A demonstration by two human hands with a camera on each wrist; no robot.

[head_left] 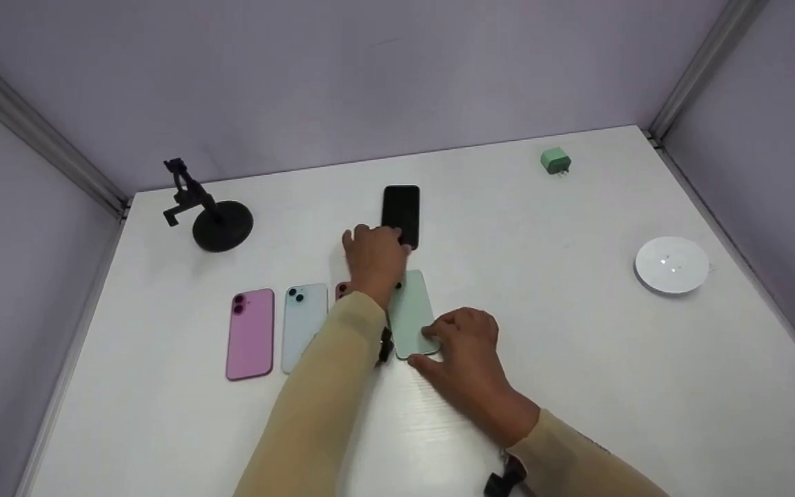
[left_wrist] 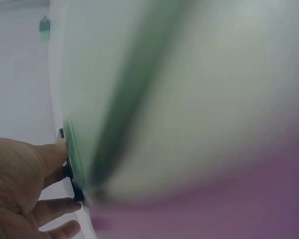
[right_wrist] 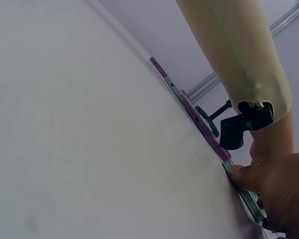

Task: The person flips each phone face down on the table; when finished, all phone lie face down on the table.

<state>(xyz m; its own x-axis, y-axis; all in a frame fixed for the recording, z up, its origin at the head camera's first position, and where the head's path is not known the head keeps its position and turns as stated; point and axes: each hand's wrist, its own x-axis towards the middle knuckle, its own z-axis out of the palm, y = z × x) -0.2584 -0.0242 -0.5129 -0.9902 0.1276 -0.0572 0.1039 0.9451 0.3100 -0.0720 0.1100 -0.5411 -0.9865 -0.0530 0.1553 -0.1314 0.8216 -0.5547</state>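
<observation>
Across the lower end of a black phone (head_left: 401, 207), my left hand (head_left: 375, 257) grips with thumb and fingers. That phone lies screen up, and its edge shows in the left wrist view beside the fingers (left_wrist: 55, 206). My right hand (head_left: 466, 345) pinches the lower right corner of a light green phone (head_left: 410, 310), thumb at its bottom edge. In the right wrist view the thumb (right_wrist: 241, 174) presses that edge. My left forearm hides most of a dark pink phone (head_left: 342, 288). Left of it lie a pale blue phone (head_left: 303, 321) and a pink phone (head_left: 251, 338), backs up.
A black phone stand (head_left: 223, 226) with a round base stands at the back left of the white table (head_left: 542, 276). A green charger plug (head_left: 555, 161) sits at the back right. Nearer the right edge is a round white disc (head_left: 672, 265) with prongs at its side.
</observation>
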